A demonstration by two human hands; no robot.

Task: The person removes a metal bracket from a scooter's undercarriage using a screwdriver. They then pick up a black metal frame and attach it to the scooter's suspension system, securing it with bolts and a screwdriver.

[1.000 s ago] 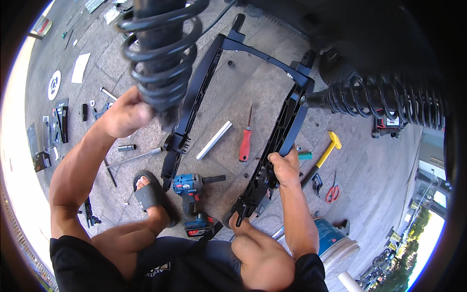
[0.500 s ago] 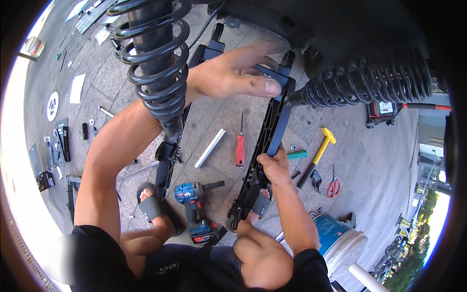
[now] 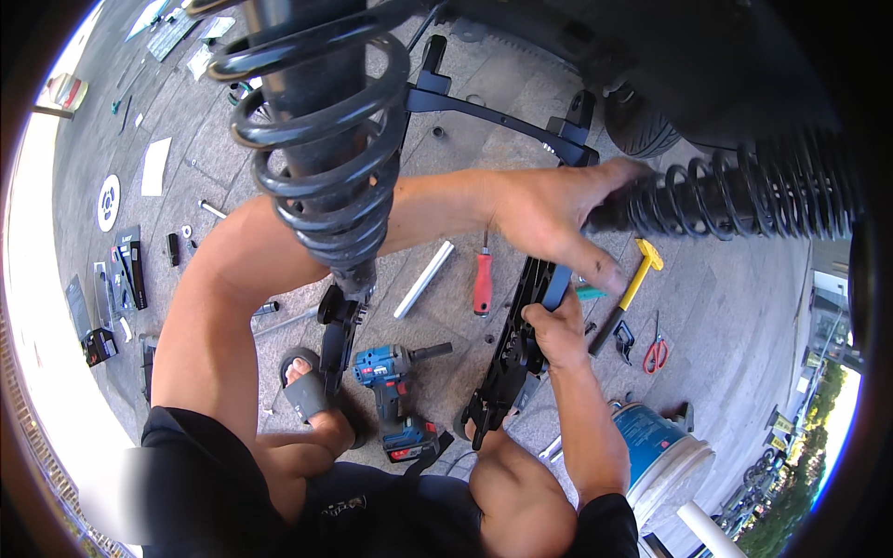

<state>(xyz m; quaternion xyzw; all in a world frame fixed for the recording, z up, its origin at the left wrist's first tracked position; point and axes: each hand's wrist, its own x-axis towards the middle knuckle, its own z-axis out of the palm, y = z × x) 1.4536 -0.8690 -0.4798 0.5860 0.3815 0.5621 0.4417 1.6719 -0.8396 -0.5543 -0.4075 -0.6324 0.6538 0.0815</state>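
Observation:
A long black metal frame [image 3: 516, 349] slants between my feet, with a crossbar [image 3: 502, 118] at its far end. My right hand [image 3: 563, 333] is closed round its right-hand arm, thumb on top. My left hand [image 3: 558, 219] is stretched across above that arm, thumb and fingers apart, at the lower end of the right coil-spring shock absorber [image 3: 735, 198]. I cannot tell whether it touches the shock. A second coil-spring shock absorber [image 3: 321, 121] hangs in front of my left forearm, its lower end by the frame's left arm [image 3: 337, 339].
On the paving lie a blue cordless impact wrench [image 3: 381, 372], a red-handled screwdriver [image 3: 483, 284], a metal tube [image 3: 424, 279], a yellow-headed hammer [image 3: 633, 288] and red scissors [image 3: 657, 355]. A blue and white bucket [image 3: 656, 451] stands by my right forearm. Dark vehicle parts hang overhead.
My left hand has moved right and nearer, from above the frame's far end to the right shock's lower end. My right hand keeps its hold on the frame. The view has shifted slightly.

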